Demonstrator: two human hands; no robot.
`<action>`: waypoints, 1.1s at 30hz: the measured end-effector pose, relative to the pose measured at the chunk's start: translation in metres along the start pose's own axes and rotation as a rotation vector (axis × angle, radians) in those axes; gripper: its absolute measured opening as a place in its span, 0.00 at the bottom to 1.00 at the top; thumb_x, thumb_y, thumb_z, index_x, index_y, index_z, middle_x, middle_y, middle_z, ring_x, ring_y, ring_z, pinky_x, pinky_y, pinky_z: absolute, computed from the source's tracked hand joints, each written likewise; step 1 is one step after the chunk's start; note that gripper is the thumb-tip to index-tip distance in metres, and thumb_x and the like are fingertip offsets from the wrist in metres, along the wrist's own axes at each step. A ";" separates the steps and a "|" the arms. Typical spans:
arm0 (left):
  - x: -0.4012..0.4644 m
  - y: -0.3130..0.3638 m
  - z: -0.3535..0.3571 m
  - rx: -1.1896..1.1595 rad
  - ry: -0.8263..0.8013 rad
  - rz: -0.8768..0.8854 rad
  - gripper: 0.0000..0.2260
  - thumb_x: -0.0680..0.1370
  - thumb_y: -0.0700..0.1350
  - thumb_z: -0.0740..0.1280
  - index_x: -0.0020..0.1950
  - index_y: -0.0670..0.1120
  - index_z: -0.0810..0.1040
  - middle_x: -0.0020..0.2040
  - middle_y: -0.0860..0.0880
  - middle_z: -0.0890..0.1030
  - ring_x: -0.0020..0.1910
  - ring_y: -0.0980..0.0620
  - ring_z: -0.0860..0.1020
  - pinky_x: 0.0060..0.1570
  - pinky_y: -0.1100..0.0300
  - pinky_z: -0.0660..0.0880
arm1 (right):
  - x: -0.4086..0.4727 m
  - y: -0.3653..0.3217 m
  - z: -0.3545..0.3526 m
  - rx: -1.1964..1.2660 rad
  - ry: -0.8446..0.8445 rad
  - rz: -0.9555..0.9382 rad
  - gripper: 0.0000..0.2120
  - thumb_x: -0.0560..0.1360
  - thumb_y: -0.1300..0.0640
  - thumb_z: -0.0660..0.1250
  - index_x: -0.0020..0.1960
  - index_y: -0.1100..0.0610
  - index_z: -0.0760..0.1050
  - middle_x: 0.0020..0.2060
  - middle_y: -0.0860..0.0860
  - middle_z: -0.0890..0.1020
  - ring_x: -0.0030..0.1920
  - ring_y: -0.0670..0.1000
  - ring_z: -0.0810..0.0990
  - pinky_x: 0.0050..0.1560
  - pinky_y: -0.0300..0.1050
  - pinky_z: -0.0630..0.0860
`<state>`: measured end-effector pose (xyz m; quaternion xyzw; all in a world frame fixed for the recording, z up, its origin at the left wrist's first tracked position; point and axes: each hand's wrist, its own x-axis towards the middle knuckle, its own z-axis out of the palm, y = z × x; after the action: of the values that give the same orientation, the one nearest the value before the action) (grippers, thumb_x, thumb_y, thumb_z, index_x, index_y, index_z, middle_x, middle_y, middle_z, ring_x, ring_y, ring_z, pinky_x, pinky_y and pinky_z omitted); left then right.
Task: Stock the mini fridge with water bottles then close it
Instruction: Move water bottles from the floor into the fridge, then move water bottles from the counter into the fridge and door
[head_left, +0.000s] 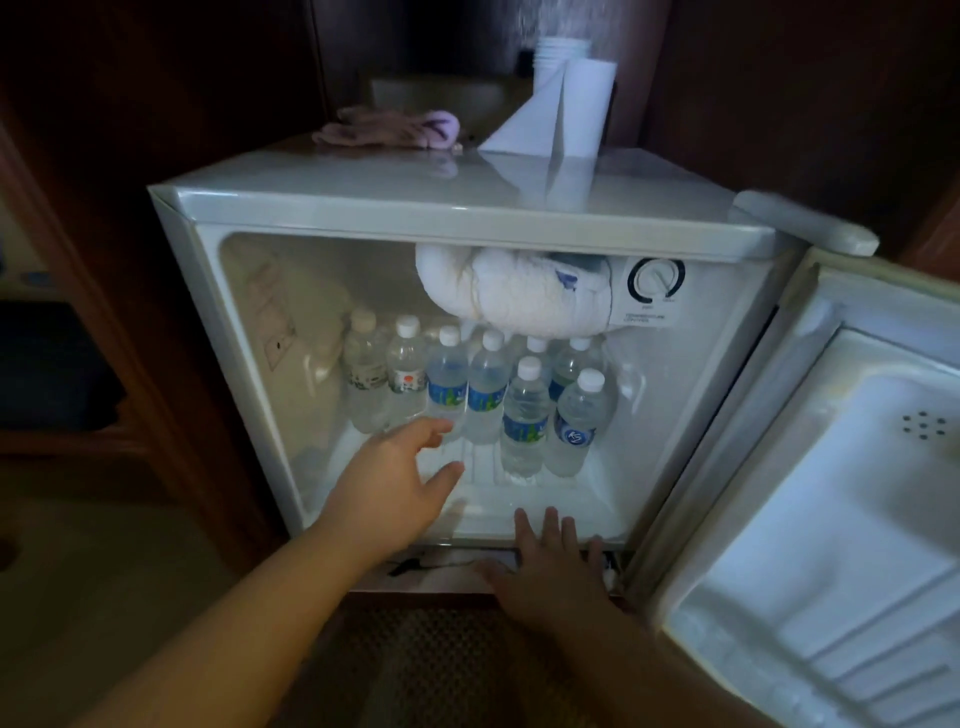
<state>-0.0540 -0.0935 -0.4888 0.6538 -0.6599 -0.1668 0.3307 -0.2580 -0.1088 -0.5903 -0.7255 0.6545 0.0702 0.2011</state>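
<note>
Bottles (478, 389) stand upright in rows at the back of the mini fridge (467, 208), just beyond my left hand (395, 483), whose spread fingers hold nothing. My right hand (550, 566) rests flat on the lower sill, fingers straight, probably to steady me. Blue labels show, their writing unreadable. Door (831, 519) hangs open beside my right fingers.
</note>
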 end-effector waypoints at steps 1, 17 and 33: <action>-0.010 0.000 -0.015 0.044 0.008 0.005 0.23 0.77 0.56 0.72 0.71 0.58 0.75 0.60 0.58 0.81 0.62 0.58 0.77 0.63 0.57 0.76 | -0.007 -0.003 -0.013 0.035 0.046 -0.016 0.44 0.76 0.25 0.47 0.83 0.46 0.39 0.83 0.56 0.40 0.82 0.59 0.39 0.79 0.66 0.37; -0.075 0.286 -0.346 -0.069 0.556 0.232 0.23 0.77 0.52 0.74 0.70 0.61 0.73 0.62 0.62 0.79 0.63 0.60 0.78 0.59 0.62 0.77 | -0.320 -0.115 -0.389 0.545 1.220 -0.511 0.28 0.74 0.56 0.71 0.73 0.53 0.72 0.77 0.51 0.69 0.81 0.54 0.60 0.80 0.63 0.56; -0.027 0.535 -0.595 0.050 0.356 0.162 0.26 0.76 0.55 0.71 0.74 0.59 0.71 0.63 0.64 0.73 0.63 0.61 0.69 0.55 0.67 0.67 | -0.480 -0.146 -0.712 0.486 0.911 -0.439 0.32 0.79 0.49 0.68 0.80 0.47 0.62 0.81 0.47 0.61 0.83 0.49 0.49 0.76 0.64 0.65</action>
<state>-0.0692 0.1074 0.2867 0.6258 -0.6452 -0.0050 0.4382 -0.2946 0.0691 0.2614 -0.7346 0.5061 -0.4466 0.0694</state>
